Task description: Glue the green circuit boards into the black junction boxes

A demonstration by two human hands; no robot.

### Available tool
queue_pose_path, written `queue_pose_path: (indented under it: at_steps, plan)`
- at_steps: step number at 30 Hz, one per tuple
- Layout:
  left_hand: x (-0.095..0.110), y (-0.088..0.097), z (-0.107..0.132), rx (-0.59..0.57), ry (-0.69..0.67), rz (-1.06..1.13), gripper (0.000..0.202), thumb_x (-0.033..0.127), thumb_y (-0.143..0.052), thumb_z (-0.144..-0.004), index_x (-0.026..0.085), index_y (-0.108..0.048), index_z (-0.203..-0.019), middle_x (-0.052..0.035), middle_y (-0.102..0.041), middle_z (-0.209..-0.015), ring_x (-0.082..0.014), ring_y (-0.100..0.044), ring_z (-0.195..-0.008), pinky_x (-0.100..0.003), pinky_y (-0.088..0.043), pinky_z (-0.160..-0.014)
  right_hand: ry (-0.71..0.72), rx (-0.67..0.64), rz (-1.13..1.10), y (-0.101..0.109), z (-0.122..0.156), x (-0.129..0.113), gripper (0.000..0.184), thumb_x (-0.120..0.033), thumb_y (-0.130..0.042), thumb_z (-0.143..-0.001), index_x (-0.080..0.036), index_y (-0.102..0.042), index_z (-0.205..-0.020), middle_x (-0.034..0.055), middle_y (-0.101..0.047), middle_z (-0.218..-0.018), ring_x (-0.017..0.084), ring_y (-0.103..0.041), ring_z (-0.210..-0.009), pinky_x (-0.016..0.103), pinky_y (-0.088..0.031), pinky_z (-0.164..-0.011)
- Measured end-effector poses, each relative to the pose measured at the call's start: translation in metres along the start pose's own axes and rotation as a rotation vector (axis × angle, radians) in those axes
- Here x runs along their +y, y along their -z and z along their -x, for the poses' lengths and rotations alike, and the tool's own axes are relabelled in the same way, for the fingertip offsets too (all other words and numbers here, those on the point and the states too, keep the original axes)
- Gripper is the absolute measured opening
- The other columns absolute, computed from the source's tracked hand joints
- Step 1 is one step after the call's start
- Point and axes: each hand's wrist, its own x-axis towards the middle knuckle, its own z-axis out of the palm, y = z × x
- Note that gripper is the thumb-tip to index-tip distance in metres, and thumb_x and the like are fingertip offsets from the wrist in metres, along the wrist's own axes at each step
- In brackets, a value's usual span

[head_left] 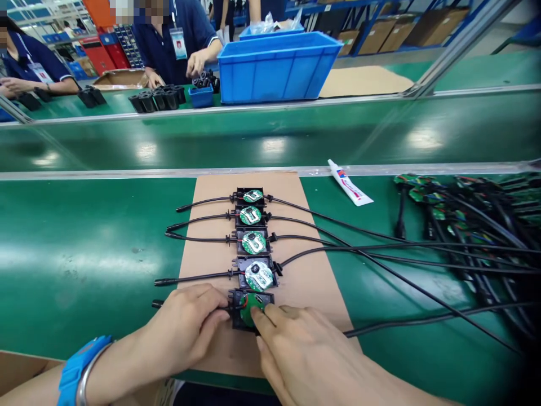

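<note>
In the head view, a green round circuit board (251,310) sits in the nearest black plastic housing (239,323). My left hand (192,318) is closed on a short black cable (158,304) where it enters that housing's left side. My right hand (300,344) has its index fingertip on the board and its thumb by the housing's near edge; its other fingers hide the right side. Beyond it, several similar housings form a column, each with a board; one board (258,275) is closest. Each has a short cable on the left and a long cable (296,256) on the right.
A brown cardboard sheet (220,352) lies under the housings on the green bench. To the right are a white tube (349,183) and a heap of cabled boards (473,225). Past the metal rail stand a blue bin (276,70), black parts (158,98) and co-workers.
</note>
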Motion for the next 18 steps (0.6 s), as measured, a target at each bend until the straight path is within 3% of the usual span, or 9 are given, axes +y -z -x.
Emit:
queue_pose_path:
  at_steps: [7, 11, 18]
  plan:
    - [0.005, -0.002, -0.004, 0.051, -0.105, -0.138, 0.018, 0.009, -0.042, -0.090, 0.018, -0.054, -0.099, -0.0035, -0.061, -0.088, -0.0169, -0.056, -0.077, -0.029, -0.047, -0.066, -0.024, 0.001, -0.065, -0.002, 0.005, -0.001, 0.023, -0.019, -0.048, -0.080, -0.019, -0.067, -0.092, 0.0027, -0.064, -0.080, 0.020, -0.057, -0.060, 0.036, -0.026, -0.050]
    - [0.002, -0.008, 0.000, 0.170, -0.286, -0.341, 0.020, 0.002, -0.041, -0.088, 0.015, -0.054, -0.096, -0.0046, -0.057, -0.080, -0.0170, -0.049, -0.071, -0.029, -0.044, -0.062, -0.040, 0.027, -0.081, -0.007, 0.004, 0.000, 0.021, -0.021, -0.049, -0.080, -0.020, -0.067, -0.090, 0.0021, -0.064, -0.079, 0.020, -0.055, -0.058, 0.035, -0.024, -0.050]
    - [-0.010, -0.017, 0.001, 0.140, -0.347, -0.344, 0.017, 0.004, -0.041, -0.092, 0.010, -0.055, -0.097, -0.0076, -0.062, -0.088, -0.0170, -0.053, -0.079, -0.030, -0.048, -0.069, -0.020, 0.063, -0.102, -0.007, 0.007, 0.000, 0.021, -0.021, -0.052, -0.080, -0.020, -0.067, -0.094, 0.0017, -0.063, -0.078, 0.020, -0.055, -0.059, 0.035, -0.021, -0.050]
